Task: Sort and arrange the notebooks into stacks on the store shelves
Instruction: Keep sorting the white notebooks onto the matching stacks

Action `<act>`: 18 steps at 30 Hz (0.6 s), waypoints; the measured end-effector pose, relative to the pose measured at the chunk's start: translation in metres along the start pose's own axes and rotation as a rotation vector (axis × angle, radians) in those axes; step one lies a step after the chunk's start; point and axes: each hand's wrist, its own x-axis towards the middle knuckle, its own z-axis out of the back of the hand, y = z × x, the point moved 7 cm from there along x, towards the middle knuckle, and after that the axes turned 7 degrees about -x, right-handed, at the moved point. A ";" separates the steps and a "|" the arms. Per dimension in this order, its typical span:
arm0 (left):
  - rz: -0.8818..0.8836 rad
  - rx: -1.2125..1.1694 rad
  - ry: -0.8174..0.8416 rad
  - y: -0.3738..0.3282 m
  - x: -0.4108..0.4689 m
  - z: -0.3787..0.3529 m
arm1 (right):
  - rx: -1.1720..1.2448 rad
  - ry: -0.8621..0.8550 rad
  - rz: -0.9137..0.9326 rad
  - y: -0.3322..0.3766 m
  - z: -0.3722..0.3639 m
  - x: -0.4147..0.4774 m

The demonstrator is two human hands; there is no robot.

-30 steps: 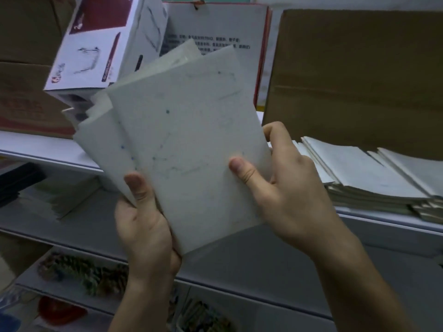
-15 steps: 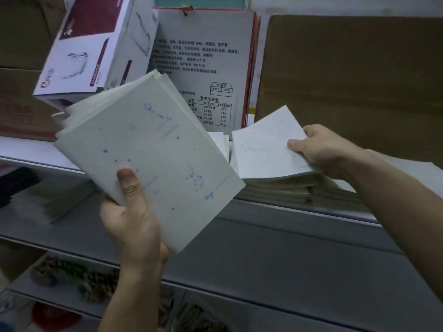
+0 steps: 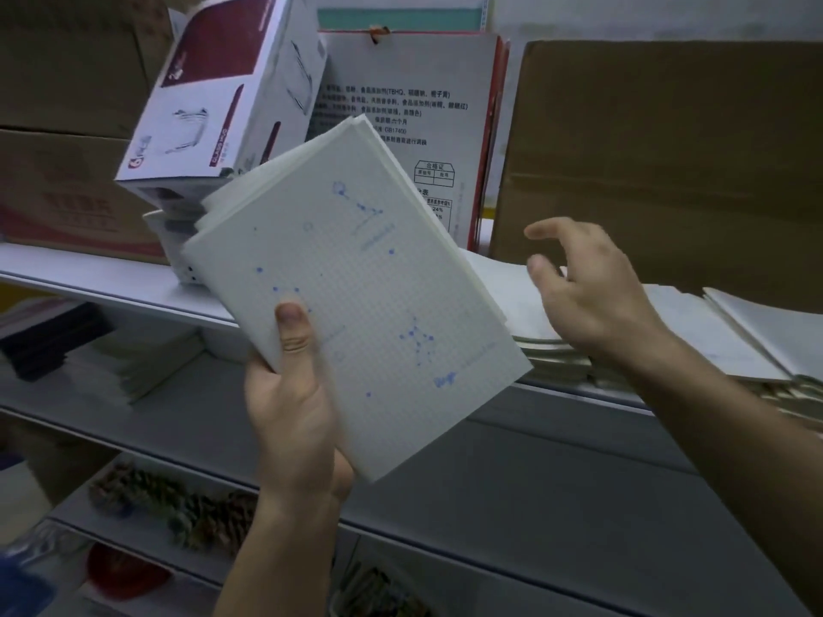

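Near the shelf (image 3: 133,282), the left hand (image 3: 289,411) pinches light, floppy notebooks (image 3: 356,296) by a corner; the right hand (image 3: 588,291) hovers spread, holding nothing. Support the spine.

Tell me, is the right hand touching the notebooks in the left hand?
Apart. The head view shows the shelf notebooks in the gap between the right hand and the held notebooks.

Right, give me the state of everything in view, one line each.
Bundle of notebooks: closed, tilted, held in the air.
Left grip: holds the bundle, thumb on the top cover.
Shelf stack: lying flat, unevenly fanned.
Right grip: empty, fingers loosely spread, above the shelf stack.
White box: tilted.
Cardboard box: standing behind the shelf stack.
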 end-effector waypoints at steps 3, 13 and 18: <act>-0.005 0.005 0.019 0.000 -0.005 -0.004 | 0.566 -0.014 0.002 0.027 0.014 -0.027; 0.028 0.053 0.105 0.027 -0.031 -0.024 | 0.328 -0.152 0.117 0.032 0.030 -0.089; 0.023 0.034 0.160 0.039 -0.041 -0.040 | 0.342 -0.127 0.122 0.018 0.050 -0.097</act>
